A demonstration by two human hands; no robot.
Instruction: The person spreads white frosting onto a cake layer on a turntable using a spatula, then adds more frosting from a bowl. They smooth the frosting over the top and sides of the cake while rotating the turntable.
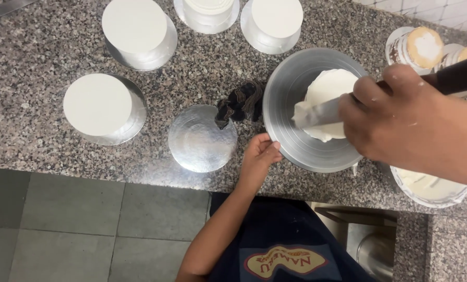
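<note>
A small white frosted cake (331, 89) sits on a round metal turntable (288, 99) on the granite counter. My right hand (395, 117) grips a black-handled palette knife (319, 113) whose blade, loaded with white cream, lies across the cake's top. My left hand (259, 156) rests at the turntable's near left rim, fingers curled against its edge.
An empty silver cake board (202, 138) lies left of the turntable, a dark crumpled cloth (240, 102) beside it. Several white frosted cakes on silver boards (100, 107) (137, 31) (272, 21) stand behind. A bowl of cream (429, 188) sits at right, unfrosted sponges (419, 48) beyond.
</note>
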